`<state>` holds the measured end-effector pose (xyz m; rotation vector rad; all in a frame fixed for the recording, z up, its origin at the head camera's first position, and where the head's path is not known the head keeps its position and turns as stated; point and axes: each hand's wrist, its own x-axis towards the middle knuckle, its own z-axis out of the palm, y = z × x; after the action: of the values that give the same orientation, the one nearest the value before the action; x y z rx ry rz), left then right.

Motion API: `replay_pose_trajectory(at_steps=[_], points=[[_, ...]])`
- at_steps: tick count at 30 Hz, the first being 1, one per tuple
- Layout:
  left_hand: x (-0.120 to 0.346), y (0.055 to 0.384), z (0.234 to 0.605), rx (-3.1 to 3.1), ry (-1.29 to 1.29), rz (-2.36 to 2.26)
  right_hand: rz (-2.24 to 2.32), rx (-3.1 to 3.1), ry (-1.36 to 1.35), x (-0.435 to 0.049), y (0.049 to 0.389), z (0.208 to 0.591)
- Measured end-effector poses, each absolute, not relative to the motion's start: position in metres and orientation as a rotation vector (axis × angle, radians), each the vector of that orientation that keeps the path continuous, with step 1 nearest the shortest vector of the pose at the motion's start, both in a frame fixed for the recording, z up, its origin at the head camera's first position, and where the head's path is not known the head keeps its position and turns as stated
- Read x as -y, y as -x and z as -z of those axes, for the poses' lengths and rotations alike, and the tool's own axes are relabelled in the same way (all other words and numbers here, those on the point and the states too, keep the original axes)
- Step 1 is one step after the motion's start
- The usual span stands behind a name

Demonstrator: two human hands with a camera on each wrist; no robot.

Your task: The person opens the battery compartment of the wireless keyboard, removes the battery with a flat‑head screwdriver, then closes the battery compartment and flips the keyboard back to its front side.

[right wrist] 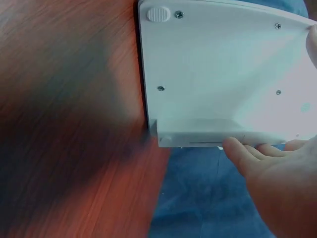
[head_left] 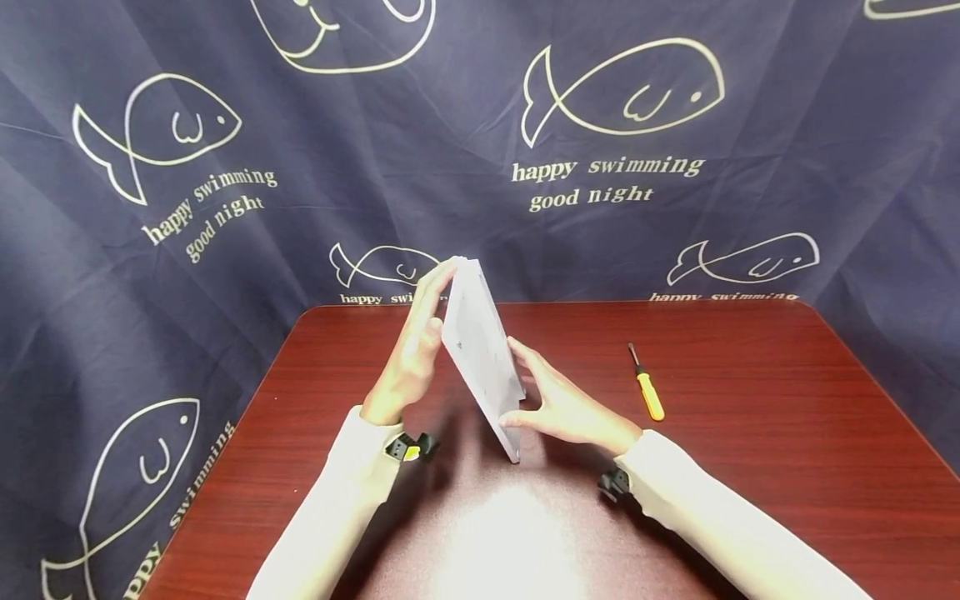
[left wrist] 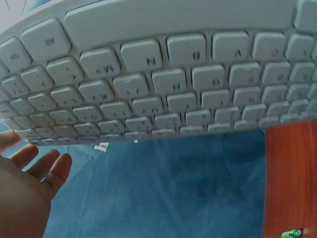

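A white keyboard (head_left: 480,350) stands tilted up on one end over the table, its upper end leaning left. Its keys (left wrist: 143,54) face the left wrist camera; the screwed underside (right wrist: 213,64) fills much of the right wrist view. My left hand (head_left: 408,362) holds the raised end, long fingers stretched up along it. In the left wrist view those fingers reach the keyboard's far edge. Lower down, my right hand (head_left: 566,407) grips the keyboard's side, thumb and fingers spread apart. A battery-cover ridge (right wrist: 198,139) runs along the edge by its fingers.
A screwdriver with a yellow handle (head_left: 651,398) lies on the red-brown table (head_left: 750,467) to the right. A small green and yellow piece (left wrist: 291,233) shows at the left wrist view's bottom edge. Behind the table hangs a dark blue fish-print curtain (head_left: 465,167).
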<state>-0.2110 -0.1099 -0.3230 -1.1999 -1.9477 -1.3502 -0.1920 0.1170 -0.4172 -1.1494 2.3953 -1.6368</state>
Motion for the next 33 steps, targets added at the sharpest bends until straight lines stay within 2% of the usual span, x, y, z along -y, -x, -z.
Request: replay_pose_trajectory(at_steps=[10,21,33], points=[[0.101,0.208,0.324,2.009,1.214,1.395,1.515,-2.565,1.116,-0.114,0.191,0.404],[0.098,0.205,0.332,2.09,1.173,1.455,1.792,-2.452,1.293,-0.11,0.171,0.34],[0.095,0.203,0.34,2.116,1.175,1.537,1.817,-2.46,1.408,-0.107,0.174,0.328]])
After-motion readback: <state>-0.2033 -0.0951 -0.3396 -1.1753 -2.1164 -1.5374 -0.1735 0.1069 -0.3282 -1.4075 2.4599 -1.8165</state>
